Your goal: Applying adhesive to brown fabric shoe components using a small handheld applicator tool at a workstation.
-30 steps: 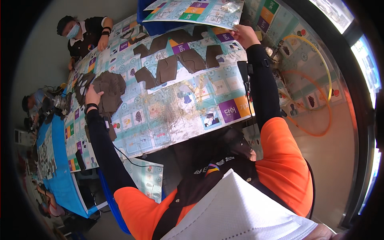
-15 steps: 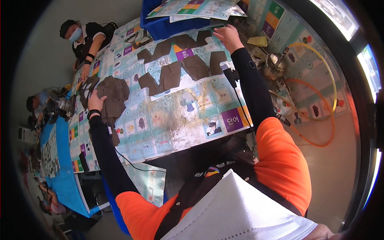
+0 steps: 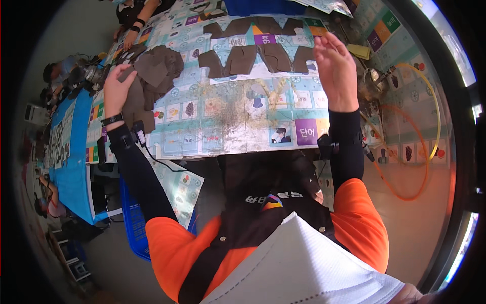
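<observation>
On the left of the table, a heap of flat dark brown cut pieces [image 3: 162, 68] lies loosely stacked. My left hand [image 3: 117, 91] is at the heap's left edge, its thumb and fingers closed on the corner of one brown piece. Two zigzag rows of similar pieces are laid out farther up: a far row [image 3: 248, 26] and a nearer row [image 3: 243, 60] on a pale sheet. My right hand [image 3: 338, 73] is raised by the right end of the nearer row, fingers stretched upward and nothing visible in them.
A blue bin [image 3: 263, 7] with printed sheets stands at the far edge. Another person's arm [image 3: 136, 25] reaches in at the far left. On the right are a glue-stained pot [image 3: 372, 76] and yellow and orange hoses [image 3: 430, 109]. A blue basket [image 3: 134, 228] sits below the table.
My right hand has drawn back toward me from the far row's end. My left hand has lifted a corner of a brown piece. The view has tilted, so the table sits higher in it.
</observation>
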Motion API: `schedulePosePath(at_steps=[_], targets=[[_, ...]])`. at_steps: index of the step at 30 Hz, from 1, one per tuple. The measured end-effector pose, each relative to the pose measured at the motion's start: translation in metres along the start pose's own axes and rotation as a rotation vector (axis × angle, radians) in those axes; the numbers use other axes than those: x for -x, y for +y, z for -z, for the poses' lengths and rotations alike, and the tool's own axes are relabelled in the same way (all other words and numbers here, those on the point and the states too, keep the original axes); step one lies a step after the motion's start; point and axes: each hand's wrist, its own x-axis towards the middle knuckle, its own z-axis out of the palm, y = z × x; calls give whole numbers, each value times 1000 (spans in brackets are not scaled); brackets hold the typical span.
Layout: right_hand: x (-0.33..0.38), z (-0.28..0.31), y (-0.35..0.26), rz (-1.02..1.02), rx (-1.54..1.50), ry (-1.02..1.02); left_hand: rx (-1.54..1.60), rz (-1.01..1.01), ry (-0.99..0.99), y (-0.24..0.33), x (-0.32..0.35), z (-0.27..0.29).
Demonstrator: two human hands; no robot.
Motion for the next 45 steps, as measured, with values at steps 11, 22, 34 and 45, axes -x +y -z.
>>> schedulePosePath(at_steps=[11, 22, 34, 45], targets=[[117, -39, 49, -723, 629, -870, 1175, 293, -37, 116, 153, -65], [87, -84, 19, -354, 451, -769, 1109, 393, 38, 133, 184, -117], [61, -96, 33, -768, -263, -485, 1325, 470, -26, 154, 211, -105], [92, -41, 12, -698, 769, -1678, 1244, 492, 52, 147, 205, -103]])
